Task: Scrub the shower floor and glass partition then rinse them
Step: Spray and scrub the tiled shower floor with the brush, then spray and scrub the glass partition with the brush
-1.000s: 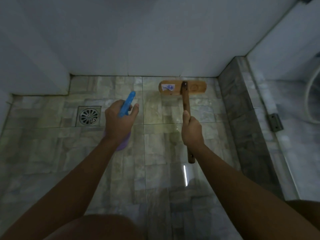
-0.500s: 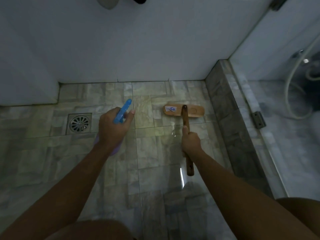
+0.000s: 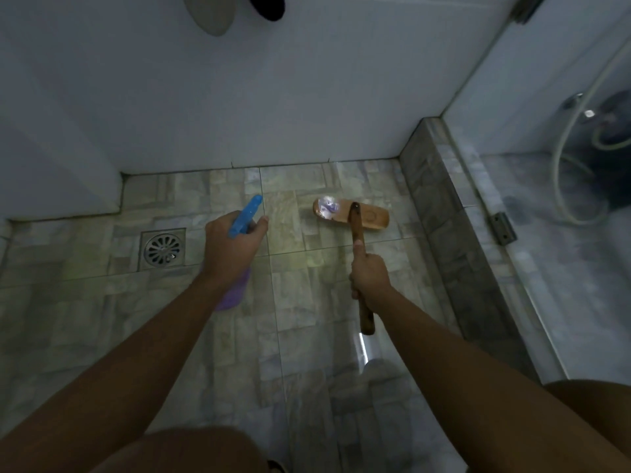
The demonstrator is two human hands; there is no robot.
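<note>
My left hand (image 3: 228, 247) grips a spray bottle (image 3: 246, 213) with a blue trigger head and a purple body, its nozzle aimed at the far floor tiles. My right hand (image 3: 370, 274) holds the dark wooden handle of a scrub brush (image 3: 351, 218), thumb lying along the handle. The brush's tan wooden head rests flat on the shower floor (image 3: 307, 319), a wet stone-pattern tile surface. The glass partition (image 3: 546, 165) stands to the right, on top of a grey stone curb (image 3: 444, 233).
A round metal floor drain (image 3: 163, 249) sits left of my left hand. White walls close the far side and left corner. A metal hinge (image 3: 502, 228) holds the glass; a shower hose (image 3: 566, 186) lies behind it. My knees show at the bottom.
The brush head has slid back from the far wall toward me. My view has tilted up, showing more wall and the hose behind the glass. Both grips are unchanged.
</note>
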